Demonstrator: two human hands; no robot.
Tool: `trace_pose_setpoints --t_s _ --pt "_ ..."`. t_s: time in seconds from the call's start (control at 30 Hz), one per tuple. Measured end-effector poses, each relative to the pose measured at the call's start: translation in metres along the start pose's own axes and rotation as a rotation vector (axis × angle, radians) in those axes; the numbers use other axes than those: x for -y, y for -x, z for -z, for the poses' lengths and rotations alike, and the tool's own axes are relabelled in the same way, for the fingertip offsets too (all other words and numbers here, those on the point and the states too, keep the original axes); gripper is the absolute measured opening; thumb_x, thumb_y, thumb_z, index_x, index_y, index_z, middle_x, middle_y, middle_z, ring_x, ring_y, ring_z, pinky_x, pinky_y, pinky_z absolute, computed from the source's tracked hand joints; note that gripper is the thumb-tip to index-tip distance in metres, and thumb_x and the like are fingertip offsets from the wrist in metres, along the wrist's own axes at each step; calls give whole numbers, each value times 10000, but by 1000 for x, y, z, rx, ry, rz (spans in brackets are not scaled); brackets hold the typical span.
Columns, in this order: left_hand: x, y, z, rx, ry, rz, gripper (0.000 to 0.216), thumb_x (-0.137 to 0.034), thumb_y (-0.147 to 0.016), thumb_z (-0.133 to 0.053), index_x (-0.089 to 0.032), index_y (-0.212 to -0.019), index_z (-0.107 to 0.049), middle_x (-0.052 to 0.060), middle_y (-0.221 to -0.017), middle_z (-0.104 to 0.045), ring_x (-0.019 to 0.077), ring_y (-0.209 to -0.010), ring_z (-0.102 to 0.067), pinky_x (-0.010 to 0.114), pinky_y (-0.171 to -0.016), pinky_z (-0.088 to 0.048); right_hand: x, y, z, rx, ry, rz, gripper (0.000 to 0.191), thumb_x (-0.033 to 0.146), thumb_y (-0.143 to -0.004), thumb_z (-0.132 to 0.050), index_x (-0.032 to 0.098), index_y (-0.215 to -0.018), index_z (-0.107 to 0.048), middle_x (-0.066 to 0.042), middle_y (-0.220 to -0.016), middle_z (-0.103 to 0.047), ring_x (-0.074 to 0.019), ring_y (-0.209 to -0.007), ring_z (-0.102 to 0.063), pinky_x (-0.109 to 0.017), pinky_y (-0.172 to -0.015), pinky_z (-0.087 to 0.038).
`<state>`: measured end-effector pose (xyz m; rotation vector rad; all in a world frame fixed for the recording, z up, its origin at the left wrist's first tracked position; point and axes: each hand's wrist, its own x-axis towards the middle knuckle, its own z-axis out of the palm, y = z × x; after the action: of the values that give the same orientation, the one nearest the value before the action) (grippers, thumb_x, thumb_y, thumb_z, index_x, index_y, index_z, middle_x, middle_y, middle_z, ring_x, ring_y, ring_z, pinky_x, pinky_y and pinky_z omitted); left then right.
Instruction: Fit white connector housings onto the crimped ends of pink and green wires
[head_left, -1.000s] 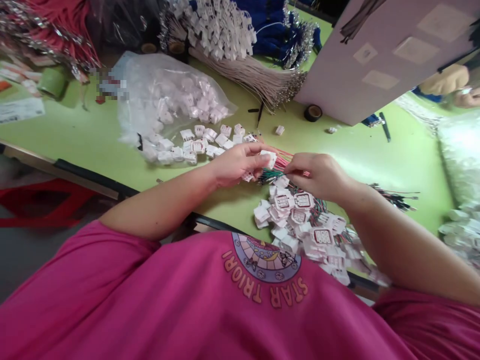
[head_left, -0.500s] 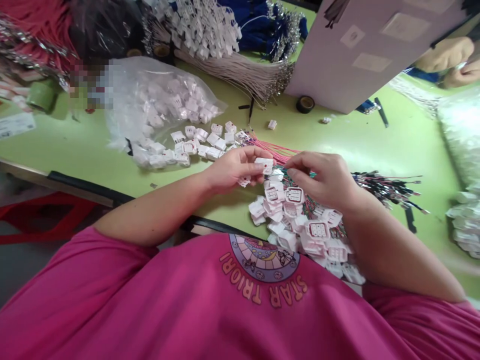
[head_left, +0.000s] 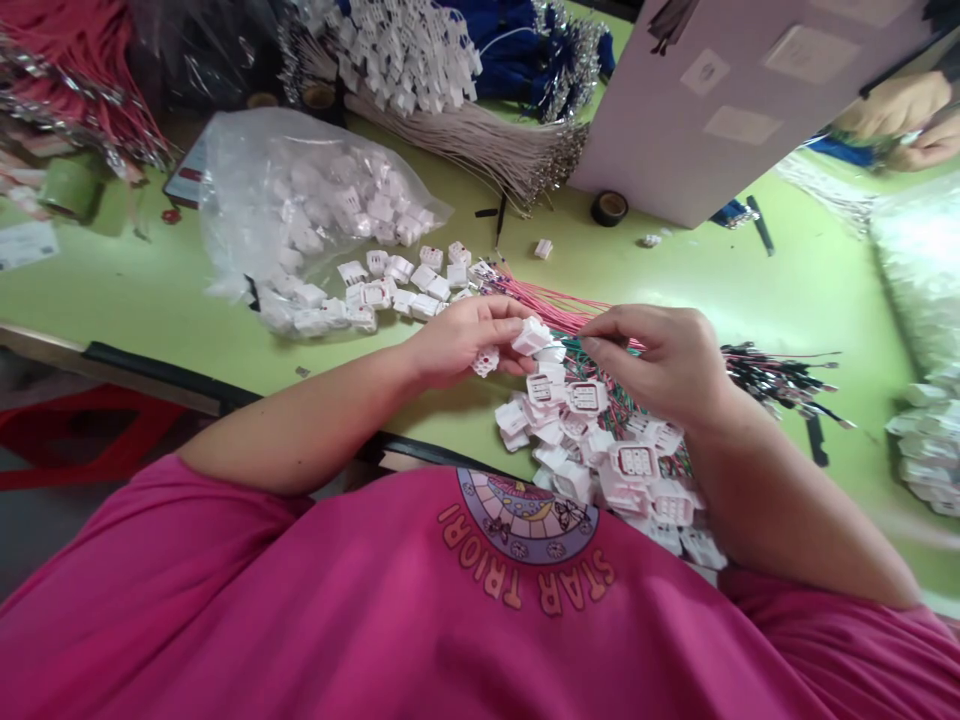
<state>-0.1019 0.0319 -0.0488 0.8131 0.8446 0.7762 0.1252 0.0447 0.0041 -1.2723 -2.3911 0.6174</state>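
Between thumb and fingers of my left hand is a white connector housing. A second white housing is tucked lower in the same hand. My right hand pinches a thin green wire just to the right of the held housing. Whether the wire's end sits inside the housing is too small to tell. Below both hands lies a heap of white connectors with wires running from it. Pink wires stretch behind my fingers.
Loose white housings spill from a clear plastic bag at left. A black tape roll lies beside a pale upright panel. Black-sleeved wire ends lie right. Another person's hands work at the far right.
The housing in my left hand has turned and tilted. My right hand has shifted slightly right, and a green wire now shows between the hands.
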Motion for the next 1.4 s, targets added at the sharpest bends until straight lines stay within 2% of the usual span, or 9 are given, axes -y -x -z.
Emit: trace_pose_setpoints --t_s 0.23,0.57,0.73,0.83,1.0,1.13,1.23,1.3,1.4 --pt "8 1 -2 85 -72 -28 300 -293 -864 -693 -117 -1106 -663 26 -779 -704 91 -610 -646 209 -554 -523 2 3 -8 -59 -117 29 189 290 -865 -569 257 -746 -712 -23 -705 -700 -171 -659 -625 -347 -667 -520" --pt "14 -2 0 17 -78 -76 452 -466 -776 -783 -140 -1065 -662 35 -781 -728 95 -570 -646 215 -548 -504 -4 2 -12 -72 -40 179 198 186 -855 -540 232 -702 -658 -16 -633 -650 -149 -606 -591 -332 -616 -507" --pt "10 1 1 8 -167 -33 531 -405 -732 -828 -148 -1164 -657 45 -748 -732 84 -548 -609 175 -462 -387 -3 3 -9 -26 27 113 241 176 -870 -505 248 -689 -647 -31 -683 -676 -167 -656 -607 -357 -674 -526" --pt "9 2 0 -1 -184 -36 523 -375 -739 -819 -149 -1184 -665 40 -742 -728 78 -541 -602 178 -467 -393 -4 2 -9 -39 11 139 235 171 -865 -508 239 -697 -656 -28 -676 -675 -158 -643 -603 -336 -649 -509" --pt "9 4 -10 -58 -245 -48 424 -275 -733 -817 -134 -1119 -712 -32 -589 -627 42 -450 -506 170 -432 -365 -5 0 -18 -14 7 202 234 185 -864 -508 202 -754 -713 -28 -695 -704 -137 -644 -618 -294 -627 -477" --pt "7 6 -17 -97 -260 -60 343 -201 -727 -806 -125 -1055 -738 -65 -513 -560 24 -411 -426 167 -417 -338 -3 -1 -21 45 56 169 261 223 -868 -502 184 -757 -735 -41 -714 -731 -139 -661 -631 -289 -632 -462" --pt "6 6 -17 -112 -246 -58 324 -184 -715 -808 -121 -1027 -744 -42 -570 -612 32 -455 -474 169 -452 -379 -15 -12 -10 162 -18 110 240 297 -859 -561 195 -769 -759 -32 -715 -744 -147 -671 -649 -286 -634 -476" --pt "5 6 -15 -125 -250 -58 332 -196 -724 -803 -128 -1043 -740 -10 -648 -668 55 -517 -546 176 -480 -408 -33 -30 -1 270 -116 59 218 360 -837 -623 223 -873 -789 -24 -794 -773 -157 -702 -672 -294 -670 -513" --pt "3 5 -10 -139 -290 -74 351 -230 -742 -795 -128 -1071 -727 24 -718 -708 83 -578 -600 191 -512 -436 -63 -63 0 216 12 -66 290 355 -853 -605 215 -1025 -791 -72 -974 -790 -212 -827 -700 -352 -765 -539"
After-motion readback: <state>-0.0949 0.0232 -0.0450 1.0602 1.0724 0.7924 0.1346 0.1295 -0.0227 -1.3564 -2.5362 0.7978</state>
